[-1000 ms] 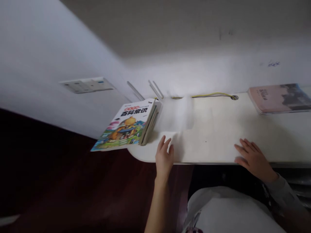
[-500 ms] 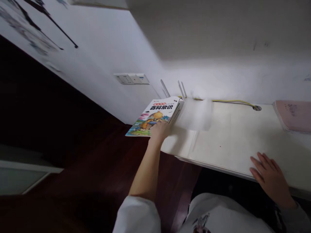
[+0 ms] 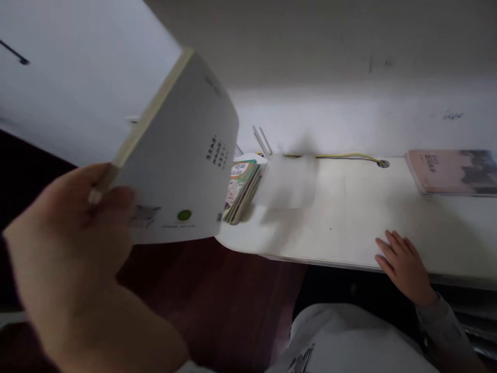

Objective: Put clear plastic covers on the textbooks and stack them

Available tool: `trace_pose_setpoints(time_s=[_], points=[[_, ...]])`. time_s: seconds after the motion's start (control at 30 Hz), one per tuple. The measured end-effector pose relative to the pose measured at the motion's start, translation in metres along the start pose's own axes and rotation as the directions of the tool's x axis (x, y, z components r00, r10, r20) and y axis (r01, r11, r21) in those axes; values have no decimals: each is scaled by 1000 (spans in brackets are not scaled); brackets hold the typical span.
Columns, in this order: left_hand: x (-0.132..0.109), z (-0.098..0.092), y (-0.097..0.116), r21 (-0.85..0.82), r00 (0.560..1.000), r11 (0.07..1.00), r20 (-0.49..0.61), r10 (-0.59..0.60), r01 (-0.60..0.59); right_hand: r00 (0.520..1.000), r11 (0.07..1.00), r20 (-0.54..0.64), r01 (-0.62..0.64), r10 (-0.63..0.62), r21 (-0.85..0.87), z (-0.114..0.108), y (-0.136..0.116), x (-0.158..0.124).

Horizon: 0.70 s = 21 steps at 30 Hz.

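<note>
Left hand [image 3: 77,223] grips the book [image 3: 178,166] by its spine [image 3: 143,122], near end; judged light, pliable, free edge liable to sag. Right hand [image 3: 407,267] spread on worktop [image 3: 349,212].

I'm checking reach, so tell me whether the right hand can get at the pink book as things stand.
Probably yes. The right hand lies on the desk near its front edge, apparently holding nothing, and nothing shows between it and the pink book farther back. The raised book is far left.
</note>
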<state>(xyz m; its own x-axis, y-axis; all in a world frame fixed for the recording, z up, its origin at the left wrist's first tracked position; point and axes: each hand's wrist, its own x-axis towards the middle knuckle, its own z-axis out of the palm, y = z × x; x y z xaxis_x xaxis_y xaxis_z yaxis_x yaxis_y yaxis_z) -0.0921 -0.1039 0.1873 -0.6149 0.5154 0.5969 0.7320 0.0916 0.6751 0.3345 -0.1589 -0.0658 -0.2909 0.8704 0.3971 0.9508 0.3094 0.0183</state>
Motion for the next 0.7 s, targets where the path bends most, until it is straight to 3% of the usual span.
trace_pose_setpoints(time_s=[0.1,0.17,0.23,0.33,0.43,0.6,0.7], points=[[-29,24,-1,-443,985,884,142,-94,149,1000,1000,16,-18,17,20,-2,-1,1],[-56,54,-7,-617,918,690,349,-191,378,999,999,21,-24,24,32,-3,-2,2],[-85,87,-18,-614,776,515,603,-182,598,999,999,26,-30,29,32,-5,-3,2],[-122,124,-42,-501,600,381,773,-207,777,999,999,36,-36,35,26,-7,-5,4],[-141,142,-66,-418,510,331,816,-272,846,999,999,37,-40,38,36,-9,-6,5],[-145,145,-89,-366,500,391,800,-331,845,998,998,32,-50,49,40,-10,-6,4],[-145,146,-97,-289,462,477,835,-298,830,998,998,38,-51,50,34,-10,-7,4]])
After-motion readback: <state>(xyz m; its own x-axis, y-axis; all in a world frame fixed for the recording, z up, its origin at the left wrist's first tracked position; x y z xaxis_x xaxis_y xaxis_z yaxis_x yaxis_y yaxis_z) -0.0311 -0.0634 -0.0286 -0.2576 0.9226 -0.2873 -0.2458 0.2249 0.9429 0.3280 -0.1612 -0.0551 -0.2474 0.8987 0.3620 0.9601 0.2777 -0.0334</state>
